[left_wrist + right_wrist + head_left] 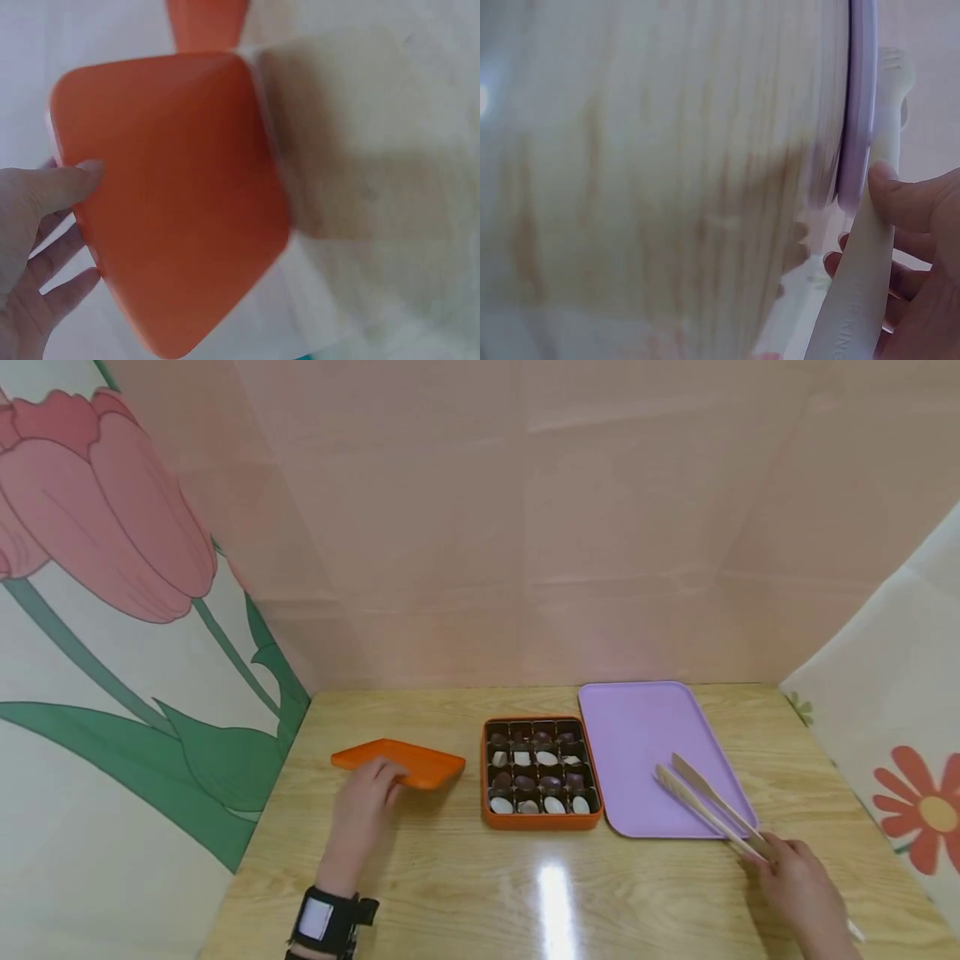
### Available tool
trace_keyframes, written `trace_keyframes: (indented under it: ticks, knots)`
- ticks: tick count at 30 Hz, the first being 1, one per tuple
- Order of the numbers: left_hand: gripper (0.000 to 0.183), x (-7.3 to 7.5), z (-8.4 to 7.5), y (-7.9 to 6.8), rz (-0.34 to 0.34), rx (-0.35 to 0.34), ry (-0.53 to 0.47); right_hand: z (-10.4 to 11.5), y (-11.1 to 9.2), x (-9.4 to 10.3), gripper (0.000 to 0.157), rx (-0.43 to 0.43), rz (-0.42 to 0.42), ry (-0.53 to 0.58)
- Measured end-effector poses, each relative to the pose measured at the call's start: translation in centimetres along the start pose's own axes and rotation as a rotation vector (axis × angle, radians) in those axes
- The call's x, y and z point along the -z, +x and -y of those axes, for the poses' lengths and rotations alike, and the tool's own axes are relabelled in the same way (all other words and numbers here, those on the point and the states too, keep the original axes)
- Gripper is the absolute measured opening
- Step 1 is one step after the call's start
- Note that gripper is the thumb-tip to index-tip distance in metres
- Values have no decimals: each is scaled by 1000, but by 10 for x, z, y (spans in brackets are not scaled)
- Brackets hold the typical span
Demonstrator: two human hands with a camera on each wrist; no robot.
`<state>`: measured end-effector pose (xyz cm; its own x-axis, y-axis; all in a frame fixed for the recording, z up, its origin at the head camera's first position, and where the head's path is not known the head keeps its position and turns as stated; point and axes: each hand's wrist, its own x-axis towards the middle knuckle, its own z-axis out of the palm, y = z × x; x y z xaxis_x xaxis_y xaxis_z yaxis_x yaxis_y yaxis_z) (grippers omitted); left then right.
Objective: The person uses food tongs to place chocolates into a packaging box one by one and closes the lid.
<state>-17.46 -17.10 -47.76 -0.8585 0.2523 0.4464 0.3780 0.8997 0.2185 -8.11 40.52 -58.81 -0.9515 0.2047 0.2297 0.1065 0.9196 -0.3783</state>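
My left hand (363,814) holds an orange lid (429,767) by its near edge, tilted over the table left of the box. In the left wrist view the thumb lies on the flat face of the lid (172,202), with fingers behind its edge. An orange box (542,823) stands uncovered, its dark divided insert holding dark and white chocolates (546,759). At the right, my right hand (802,889) grips pale tongs (693,800), their two tips apart above the purple tray (637,727). Lettering shows on the handle of the tongs (859,300) in the right wrist view.
The purple tray lies right beside the box on the wood-grain table (465,893). A plain pinkish backdrop (517,527) rises behind the table. Printed flower panels stand at the left (90,635) and right (892,710) edges.
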Motion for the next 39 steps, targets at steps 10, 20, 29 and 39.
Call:
trace_keyframes:
  ticks: [10, 20, 29, 39]
  knots:
    - [17, 34, -18, 5, -287, 43, -122, 61, 15, 14, 59, 212, -198, 64]
    - [20, 34, -96, 4, -373, 159, -765, 214, 12, 17, 71, 648, -263, 343]
    - [34, 13, -124, 15, -287, 433, -1080, 247, 8, 10, 75, 569, -194, 697]
    - [48, -49, -129, 43, -18, 571, -1159, 250, 68, -20, 63, 47, -46, 925]
